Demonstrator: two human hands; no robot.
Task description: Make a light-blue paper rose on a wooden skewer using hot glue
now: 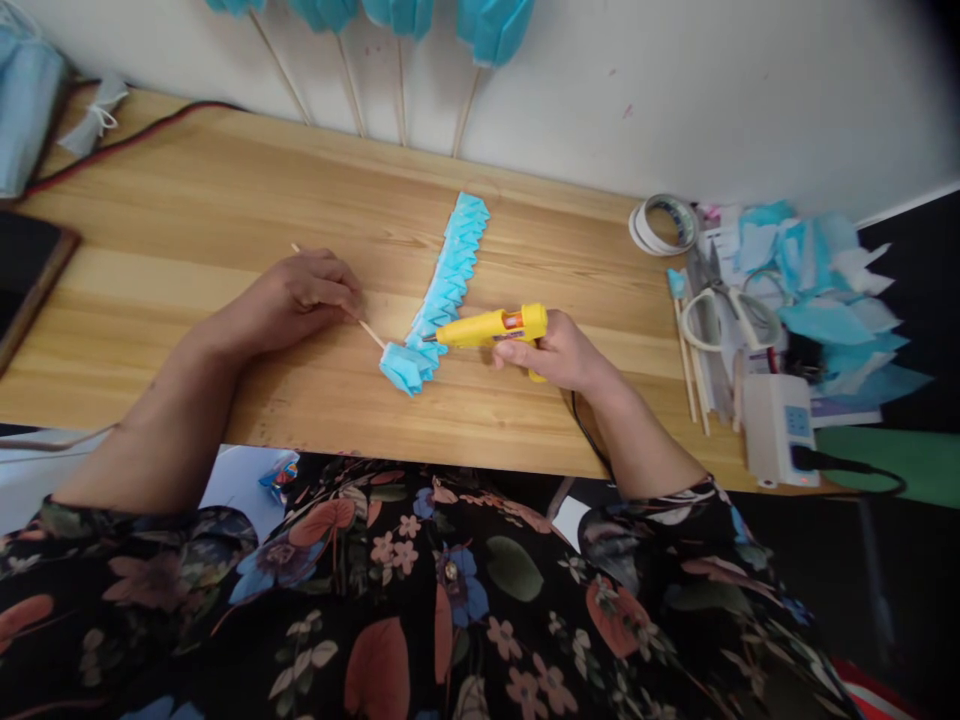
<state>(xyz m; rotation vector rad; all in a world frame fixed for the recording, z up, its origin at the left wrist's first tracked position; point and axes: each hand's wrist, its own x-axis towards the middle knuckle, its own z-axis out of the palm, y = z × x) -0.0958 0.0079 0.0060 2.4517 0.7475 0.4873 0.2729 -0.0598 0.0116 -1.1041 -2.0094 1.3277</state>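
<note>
My left hand [304, 295] is closed around a thin wooden stick [372, 334] on the table. At the stick's tip, one end of a pleated blue strip [456, 262] is bunched into a small roll [406, 369]. The rest of the strip lies away from me along the tabletop. In my right hand [553, 352] is a yellow hot glue gun [487, 328], gripped by its handle. Its nozzle points left at the strip, just above the roll; whether it touches the strip I cannot tell.
Several blue flowers on sticks [495, 30] stand along the wall. To the right are tape rolls [666, 225], scissors [718, 305], blue scraps [840, 300] and a white power strip [780, 430] with a plugged-in cord. A dark tablet-like object [30, 270] lies at left.
</note>
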